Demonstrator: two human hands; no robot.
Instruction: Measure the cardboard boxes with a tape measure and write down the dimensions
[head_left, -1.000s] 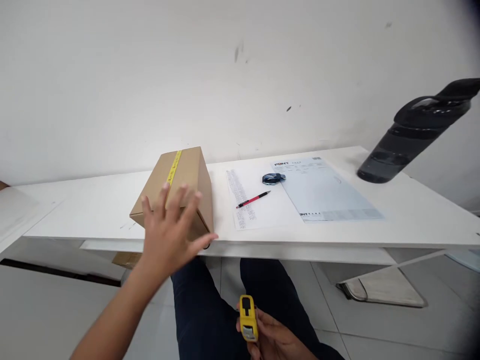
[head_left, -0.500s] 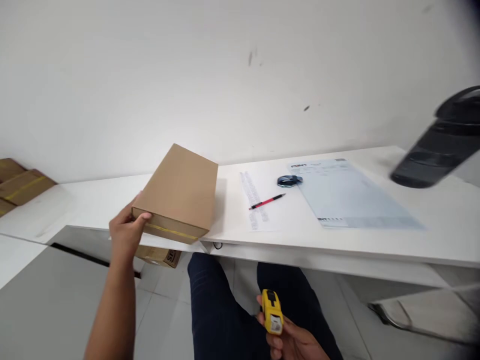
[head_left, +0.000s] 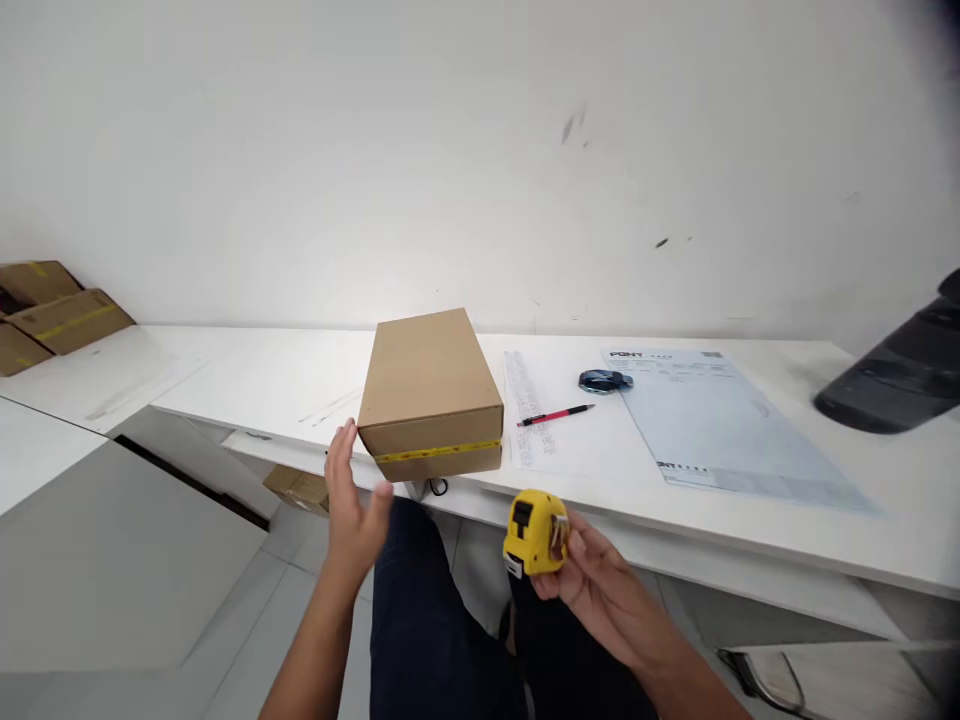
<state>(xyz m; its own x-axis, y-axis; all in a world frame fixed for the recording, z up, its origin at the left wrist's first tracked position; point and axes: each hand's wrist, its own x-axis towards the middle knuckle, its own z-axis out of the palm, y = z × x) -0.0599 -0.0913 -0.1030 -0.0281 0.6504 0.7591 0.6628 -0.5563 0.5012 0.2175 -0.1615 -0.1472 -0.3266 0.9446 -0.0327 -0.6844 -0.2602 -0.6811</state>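
A brown cardboard box (head_left: 431, 385) with a yellow tape strip across its near face rests at the front edge of the white table (head_left: 750, 520). My left hand (head_left: 352, 505) hovers just left of the box's near corner, fingers stretched out, touching nothing. My right hand (head_left: 592, 575) is raised in front of the table edge and grips a yellow tape measure (head_left: 534, 532).
On the table right of the box lie a printed sheet (head_left: 536, 415) with a red pencil (head_left: 555, 414), a small dark object (head_left: 604, 380), and a large bluish form (head_left: 727, 430). A dark bottle (head_left: 896, 370) stands far right. More cardboard boxes (head_left: 52, 315) sit far left.
My left hand turned the box over, then let go of it; the box now lies flat with the taped face toward me. My right hand lifted the tape measure up toward the table edge.
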